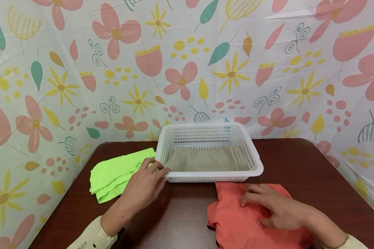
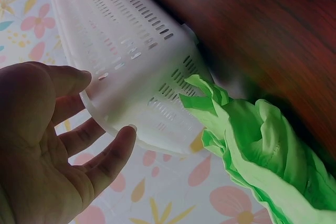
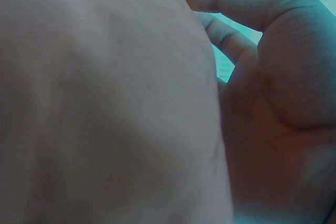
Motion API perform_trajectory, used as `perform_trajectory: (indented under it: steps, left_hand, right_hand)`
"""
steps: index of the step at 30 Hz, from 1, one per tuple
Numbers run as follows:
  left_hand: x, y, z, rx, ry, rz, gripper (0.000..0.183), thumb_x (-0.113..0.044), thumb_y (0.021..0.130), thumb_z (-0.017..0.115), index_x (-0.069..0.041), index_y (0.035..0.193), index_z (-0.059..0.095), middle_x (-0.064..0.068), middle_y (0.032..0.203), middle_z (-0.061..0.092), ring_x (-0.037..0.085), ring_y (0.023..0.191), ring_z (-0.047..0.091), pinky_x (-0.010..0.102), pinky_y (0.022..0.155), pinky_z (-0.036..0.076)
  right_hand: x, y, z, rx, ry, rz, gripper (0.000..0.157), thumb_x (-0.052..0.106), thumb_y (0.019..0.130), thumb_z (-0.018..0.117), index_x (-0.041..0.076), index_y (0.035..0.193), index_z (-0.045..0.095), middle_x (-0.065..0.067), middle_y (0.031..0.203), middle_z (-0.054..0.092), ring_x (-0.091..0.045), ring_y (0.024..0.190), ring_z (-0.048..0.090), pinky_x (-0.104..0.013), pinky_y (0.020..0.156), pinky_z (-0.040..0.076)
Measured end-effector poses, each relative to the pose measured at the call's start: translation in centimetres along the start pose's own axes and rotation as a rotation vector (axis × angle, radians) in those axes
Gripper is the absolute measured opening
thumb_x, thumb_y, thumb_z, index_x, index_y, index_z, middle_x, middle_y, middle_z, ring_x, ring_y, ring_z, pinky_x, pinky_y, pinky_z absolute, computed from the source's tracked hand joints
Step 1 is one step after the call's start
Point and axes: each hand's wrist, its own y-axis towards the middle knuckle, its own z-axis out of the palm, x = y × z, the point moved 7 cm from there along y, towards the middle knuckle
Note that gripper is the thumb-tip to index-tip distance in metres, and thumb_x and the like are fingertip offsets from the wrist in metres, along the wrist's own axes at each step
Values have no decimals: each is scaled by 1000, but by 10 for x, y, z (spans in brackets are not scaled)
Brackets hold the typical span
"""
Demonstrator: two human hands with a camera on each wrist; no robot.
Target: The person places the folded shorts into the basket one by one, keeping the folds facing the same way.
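My left hand (image 1: 148, 178) grips the front left corner of the white plastic basket (image 1: 256, 169), its fingers over the rim. In the left wrist view, the thumb and fingers of that hand (image 2: 58, 145) lie on either side of the basket's rim (image 2: 113, 129). A folded grey-beige cloth (image 1: 208, 159) lies inside the basket. My right hand (image 1: 280, 209) rests on a coral-red garment (image 1: 233, 214) in front of the basket, fingers bent and thumb spread apart. Close fabric (image 3: 110, 103) fills much of the right wrist view and hides the fingertips.
A folded neon-green cloth (image 1: 112, 176) lies left of the basket, close to its side. Everything stands on a dark red-brown table (image 1: 177, 221). A flower-printed curtain (image 1: 180, 45) hangs behind the table and along both sides.
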Motion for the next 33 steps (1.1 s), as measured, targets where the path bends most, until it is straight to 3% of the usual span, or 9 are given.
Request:
perform_trajectory:
  steps: [20, 33]
  left_hand:
    - [-1, 0, 0, -31, 1, 15, 27, -15, 92, 81, -22, 118, 78, -2, 106, 69, 29, 117, 57, 35, 75, 61]
    - [-1, -1, 0, -13, 8, 9, 26, -17, 94, 79, -22, 119, 78, -2, 107, 69, 28, 117, 56, 34, 76, 61]
  right_hand:
    - [7, 5, 5, -29, 0, -20, 80, 6, 66, 89, 45, 129, 59, 22, 130, 53, -5, 121, 46, -34, 96, 46]
    - [17, 9, 8, -100, -39, -81, 80, 5, 64, 88, 42, 129, 60, 21, 128, 54, -7, 122, 47, -32, 101, 41]
